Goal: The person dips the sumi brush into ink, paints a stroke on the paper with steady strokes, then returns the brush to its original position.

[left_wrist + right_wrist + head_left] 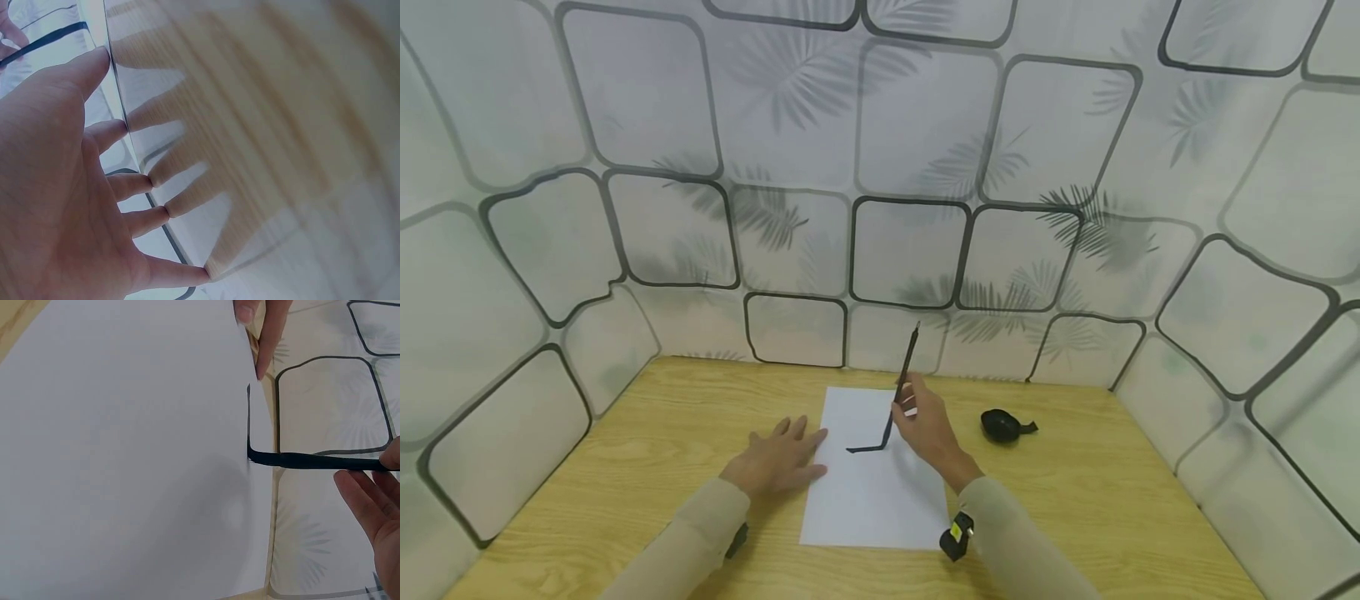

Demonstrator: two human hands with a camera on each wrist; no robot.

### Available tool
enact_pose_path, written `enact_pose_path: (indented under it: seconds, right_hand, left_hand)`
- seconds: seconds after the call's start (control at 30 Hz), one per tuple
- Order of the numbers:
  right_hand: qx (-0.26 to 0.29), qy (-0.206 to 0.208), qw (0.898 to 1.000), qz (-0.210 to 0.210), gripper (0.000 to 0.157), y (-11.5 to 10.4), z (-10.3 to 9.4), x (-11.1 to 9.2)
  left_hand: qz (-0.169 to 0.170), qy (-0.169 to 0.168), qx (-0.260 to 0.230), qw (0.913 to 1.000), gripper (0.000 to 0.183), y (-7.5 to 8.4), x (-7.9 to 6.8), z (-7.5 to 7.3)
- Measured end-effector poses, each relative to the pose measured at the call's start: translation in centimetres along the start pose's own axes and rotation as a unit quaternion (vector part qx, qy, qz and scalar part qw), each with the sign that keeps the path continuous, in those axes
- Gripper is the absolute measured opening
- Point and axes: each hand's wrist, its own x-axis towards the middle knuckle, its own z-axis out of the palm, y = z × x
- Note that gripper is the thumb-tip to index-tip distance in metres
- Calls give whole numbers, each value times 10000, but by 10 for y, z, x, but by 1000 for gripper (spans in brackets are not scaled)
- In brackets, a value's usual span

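A white sheet of paper (868, 508) lies on the wooden table, with one short black stroke (865, 450) across its upper part. My right hand (928, 425) grips a dark writing brush (907, 364) near the middle of its handle. The brush stands nearly upright, its tip at the right end of the stroke. In the right wrist view the brush (325, 461) meets the stroke (249, 419) at a corner. My left hand (778, 458) lies spread at the left edge of the paper, fingertips and thumb resting on the margin. The left wrist view shows its fingers (140, 220) straight and apart.
A small black dish (1002, 426) with a short handle sits on the wooden table (1060, 492), right of the paper. Patterned white cloth (910, 250) rises behind the table and along both sides. A black device (957, 536) is strapped at my right wrist.
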Motion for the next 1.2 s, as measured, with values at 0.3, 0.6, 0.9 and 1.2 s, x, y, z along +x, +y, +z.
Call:
enact_pose_path:
  seconds: [0.3,0.6,0.9,1.2]
  right_hand:
    - [73,21,10000,52,30,1,-5,-1]
    - [-5,99,9999,16,30,2,-8,-2]
    - [15,152,9999,15,30,3,-10,-2]
    - [-32,192,9998,-32,29,5,-11,-2]
  left_hand:
    - [58,50,-3,10000,70,0,-1,0]
    - [32,31,-26,10000,70,-1,0,1]
    - [23,10,1,10000,70,-2,2,2]
    - [16,8,-39,10000,70,-2,2,2]
